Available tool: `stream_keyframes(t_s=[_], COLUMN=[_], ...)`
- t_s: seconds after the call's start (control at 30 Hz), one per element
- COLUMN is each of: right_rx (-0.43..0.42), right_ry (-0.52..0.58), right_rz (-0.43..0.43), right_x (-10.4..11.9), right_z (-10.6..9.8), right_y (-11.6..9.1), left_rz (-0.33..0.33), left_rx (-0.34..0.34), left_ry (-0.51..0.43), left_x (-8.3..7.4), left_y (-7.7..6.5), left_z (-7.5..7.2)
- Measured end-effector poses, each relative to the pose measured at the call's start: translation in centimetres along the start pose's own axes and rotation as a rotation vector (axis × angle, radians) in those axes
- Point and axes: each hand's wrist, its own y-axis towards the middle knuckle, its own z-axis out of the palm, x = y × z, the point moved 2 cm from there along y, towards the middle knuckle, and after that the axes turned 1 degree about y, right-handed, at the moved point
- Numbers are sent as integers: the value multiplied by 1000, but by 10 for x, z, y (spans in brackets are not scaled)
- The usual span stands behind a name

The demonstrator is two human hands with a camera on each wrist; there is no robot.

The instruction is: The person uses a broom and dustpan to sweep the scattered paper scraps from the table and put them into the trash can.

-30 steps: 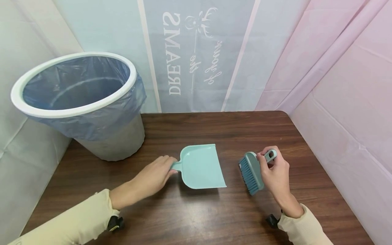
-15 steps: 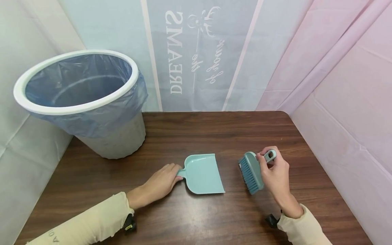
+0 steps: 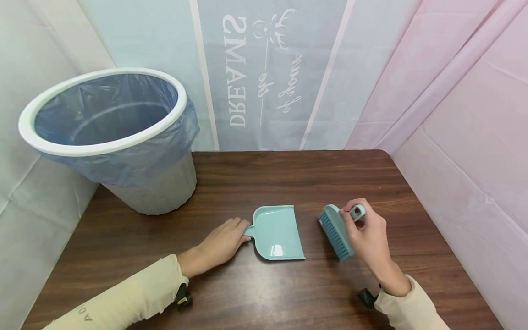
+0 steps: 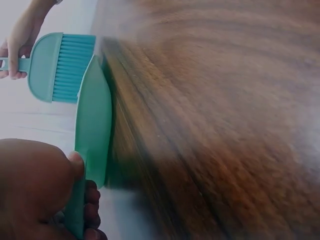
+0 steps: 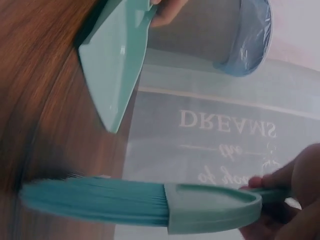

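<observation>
A light teal dustpan (image 3: 276, 233) lies low over the wooden table, its wide lip facing right. My left hand (image 3: 224, 242) grips its short handle, thumb on top and fingers curled beneath in the left wrist view. To the right, my right hand (image 3: 368, 233) pinches the handle of a small teal hand brush (image 3: 336, 231) near its head. The brush's blue-green bristles (image 5: 95, 200) point down and left, their tips at or close to the tabletop. A narrow gap separates bristles and dustpan lip. What lies under the dustpan is hidden.
A grey bin (image 3: 165, 190) with a white rim and a blue plastic liner stands at the table's back left. Behind the wooden table (image 3: 264, 178) hangs a printed cloth (image 3: 272, 110); a pale cloth wall (image 3: 466, 151) borders the right side.
My left hand has brought the dustpan slightly right and lower, down toward the table. The brush in my right hand has shifted a little left, toward the dustpan.
</observation>
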Motion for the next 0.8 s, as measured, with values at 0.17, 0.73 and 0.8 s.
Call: stream_keyframes(t_s=[0.17,0.73,0.8], right_rx=[113,495,536], right_ry=[51,-68,-103], right_rz=[-301,-878,-863], right_x=[13,40,40], right_z=[8,63,67], right_y=[-3,-36,-39], left_rz=[0,-23,-23], left_rx=[21,49,55], left_ry=[-1,3,3], left_x=[-3,-18,-18], left_y=[6,20,20], left_z=[2,5,5])
